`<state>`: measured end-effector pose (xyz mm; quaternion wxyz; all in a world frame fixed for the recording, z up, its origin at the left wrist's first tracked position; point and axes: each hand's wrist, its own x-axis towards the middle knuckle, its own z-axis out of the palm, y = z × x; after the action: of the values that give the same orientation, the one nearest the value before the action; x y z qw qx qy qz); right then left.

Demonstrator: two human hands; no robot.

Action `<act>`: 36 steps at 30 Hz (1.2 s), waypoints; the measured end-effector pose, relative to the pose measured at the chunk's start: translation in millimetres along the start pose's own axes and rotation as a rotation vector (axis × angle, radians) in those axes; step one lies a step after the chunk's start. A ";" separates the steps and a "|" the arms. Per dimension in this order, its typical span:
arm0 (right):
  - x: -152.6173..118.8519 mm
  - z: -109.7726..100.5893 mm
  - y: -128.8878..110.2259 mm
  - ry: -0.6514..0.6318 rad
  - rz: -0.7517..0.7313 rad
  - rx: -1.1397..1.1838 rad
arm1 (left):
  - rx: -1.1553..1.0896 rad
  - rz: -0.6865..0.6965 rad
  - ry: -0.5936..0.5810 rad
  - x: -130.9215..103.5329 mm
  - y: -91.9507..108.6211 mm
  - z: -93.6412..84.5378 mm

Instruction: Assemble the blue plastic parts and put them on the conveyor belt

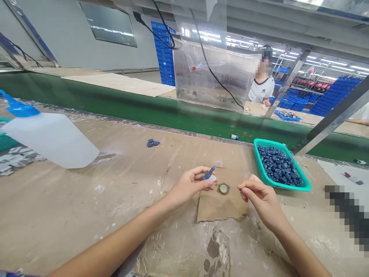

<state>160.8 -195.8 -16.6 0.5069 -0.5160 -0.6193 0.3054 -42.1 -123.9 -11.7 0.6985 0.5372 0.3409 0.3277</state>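
Note:
Between the thumb and fingers of my left hand (pixel 196 181) is a small dark-blue and white plastic part (pixel 208 174). To its right, my right hand (pixel 257 193) is closed in a pinch; a tiny dark tip shows at the fingertips, too small to name. A metal bottle cap (pixel 224 188) lies open side up between the two hands, touching neither. Under it is a torn piece of brown cardboard (pixel 221 209).
A teal basket (pixel 306 186) full of dark-blue pieces stands right of my right hand. Some loose blue pieces (pixel 152 142) lie farther back. A white squeeze bottle (pixel 54 138) is at left. Beyond the green conveyor belt (pixel 129 111) sits another person (pixel 261 89).

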 end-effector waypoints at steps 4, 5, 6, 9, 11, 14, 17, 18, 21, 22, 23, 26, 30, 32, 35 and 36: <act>-0.3 0.0 1.5 0.008 0.001 0.023 | -0.001 0.019 0.012 0.1 2.3 -1.2; -0.3 -0.5 2.2 0.015 0.002 0.030 | -0.001 0.024 0.007 0.1 2.8 -1.0; -0.3 -0.9 3.0 0.020 0.006 0.038 | 0.001 0.027 0.003 0.0 3.1 -0.7; 0.0 -0.9 4.4 0.019 0.025 0.062 | 0.021 0.027 -0.007 -0.5 2.8 0.2; 0.0 0.0 3.7 -0.006 0.008 0.038 | 0.036 0.027 -0.011 -0.9 1.7 0.4; -1.2 1.2 0.8 -0.061 -0.040 -0.038 | 0.039 0.033 -0.021 -1.1 -0.5 0.3; -3.1 1.1 -1.0 -0.087 -0.045 -0.058 | 0.034 0.042 -0.026 -0.9 -1.8 0.2; -3.5 0.7 -0.9 -0.090 -0.041 -0.055 | 0.036 0.044 -0.026 -0.9 -1.8 0.2; -3.7 -0.7 0.1 -0.113 -0.033 -0.038 | 0.047 0.042 -0.021 -1.4 -1.0 0.6; -3.5 -1.1 0.3 -0.123 -0.034 -0.030 | 0.048 0.039 -0.020 -1.7 -0.5 0.8; -3.2 -1.5 0.3 -0.131 -0.036 -0.024 | 0.049 0.038 -0.020 -2.1 0.0 0.9; -2.6 -2.0 -0.2 -0.117 -0.040 -0.007 | 0.049 0.042 -0.024 -3.1 1.1 1.4; -1.9 -1.1 0.5 -0.077 -0.013 0.049 | 0.054 0.036 -0.024 -3.8 1.4 1.9; -1.4 -0.7 1.2 -0.079 -0.006 0.046 | 0.058 0.033 -0.030 -4.1 1.4 2.0; -1.0 -0.7 1.2 -0.096 -0.036 -0.011 | 0.061 0.040 -0.036 -4.5 1.6 2.2; -1.0 -0.8 0.9 -0.104 -0.050 -0.032 | 0.063 0.043 -0.036 -4.7 1.7 2.3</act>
<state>161.8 -196.6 -17.5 0.4732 -0.4915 -0.6624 0.3092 -43.0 -128.6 -9.1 0.6799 0.5721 0.3269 0.3219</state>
